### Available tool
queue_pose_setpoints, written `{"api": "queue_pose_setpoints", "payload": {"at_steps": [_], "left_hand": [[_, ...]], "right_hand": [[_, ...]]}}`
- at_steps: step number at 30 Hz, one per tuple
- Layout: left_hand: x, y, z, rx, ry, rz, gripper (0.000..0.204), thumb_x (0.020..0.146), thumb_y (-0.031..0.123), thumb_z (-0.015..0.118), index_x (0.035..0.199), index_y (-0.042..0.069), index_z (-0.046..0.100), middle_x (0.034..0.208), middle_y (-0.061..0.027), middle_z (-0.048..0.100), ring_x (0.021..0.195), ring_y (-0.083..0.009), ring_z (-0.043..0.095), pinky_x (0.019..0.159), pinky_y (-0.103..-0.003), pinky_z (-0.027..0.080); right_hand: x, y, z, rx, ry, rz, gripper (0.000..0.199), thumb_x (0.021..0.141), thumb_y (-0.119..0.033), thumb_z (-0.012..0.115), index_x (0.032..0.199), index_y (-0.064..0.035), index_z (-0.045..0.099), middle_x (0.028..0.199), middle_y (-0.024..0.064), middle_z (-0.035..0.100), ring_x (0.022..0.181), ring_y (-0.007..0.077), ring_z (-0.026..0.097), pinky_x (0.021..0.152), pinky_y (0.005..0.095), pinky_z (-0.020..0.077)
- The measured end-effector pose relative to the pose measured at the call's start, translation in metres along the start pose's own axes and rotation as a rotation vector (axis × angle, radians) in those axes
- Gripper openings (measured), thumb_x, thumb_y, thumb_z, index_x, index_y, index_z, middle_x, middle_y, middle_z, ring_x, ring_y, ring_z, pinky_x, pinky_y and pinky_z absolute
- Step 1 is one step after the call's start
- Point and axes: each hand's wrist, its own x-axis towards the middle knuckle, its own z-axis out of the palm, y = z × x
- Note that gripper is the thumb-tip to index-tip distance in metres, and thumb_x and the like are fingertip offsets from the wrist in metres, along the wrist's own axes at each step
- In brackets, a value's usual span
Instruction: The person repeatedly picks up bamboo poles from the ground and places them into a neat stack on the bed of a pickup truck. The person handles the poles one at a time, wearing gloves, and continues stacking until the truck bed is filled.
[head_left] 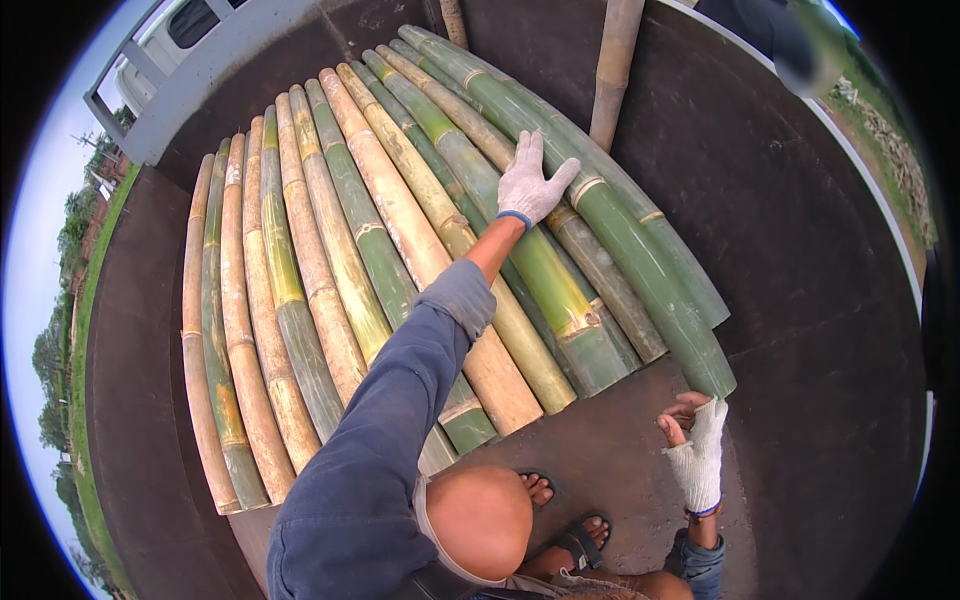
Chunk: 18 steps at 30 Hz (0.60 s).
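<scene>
My left hand (pixel 535 182), in a white knit glove with a blue cuff, lies with fingers stretched and thumb spread over the bamboo poles. It is at a thick green bamboo pole (pixel 640 265) and the yellow-green pole (pixel 548 275) beside it. At the near end of the thick green pole is my right hand (pixel 695 435), in a white glove that leaves the fingertips bare. Its fingers are bent but apart, nothing between them; whether they touch the pole's end I cannot tell. Another green pole (pixel 690 270) lies along the right side of the thick one.
Several tan and green poles (pixel 345 240) lie side by side in a dark metal truck bed (pixel 800 290). One pole (pixel 612 75) leans upright at the far wall. My knee and sandalled feet (pixel 575 545) are close to the near pole ends. A blurred person (pixel 770 40) is beyond the right wall.
</scene>
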Motion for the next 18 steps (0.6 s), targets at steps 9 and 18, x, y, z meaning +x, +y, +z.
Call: {"api": "queue_pose_setpoints", "payload": {"at_steps": [9,18], "left_hand": [[0.027,-0.015,0.019,-0.11,0.029,-0.118,0.119,0.095,0.079,0.061,0.177,0.003,0.021,0.182,-0.0302,0.016,0.161,-0.0442,0.039,0.13,-0.046,0.036],[0.046,-0.015,0.026,-0.184,0.11,-0.138,0.12,0.098,0.082,0.056,0.176,-0.002,0.02,0.181,-0.035,0.014,0.165,-0.0471,0.028,0.133,-0.045,0.03]], "right_hand": [[0.0,-0.013,-0.039,-0.873,0.638,-0.352,0.062,0.098,-0.02,0.085,0.151,-0.0049,0.058,0.147,0.0219,0.059,0.135,0.0372,0.058,0.105,0.0464,0.0519],[0.114,0.044,0.059,-0.184,0.826,-0.355,0.052,0.116,-0.028,0.06,0.158,-0.0007,0.05,0.168,0.0248,0.042,0.165,0.0428,0.03,0.13,0.0546,0.0296]]}}
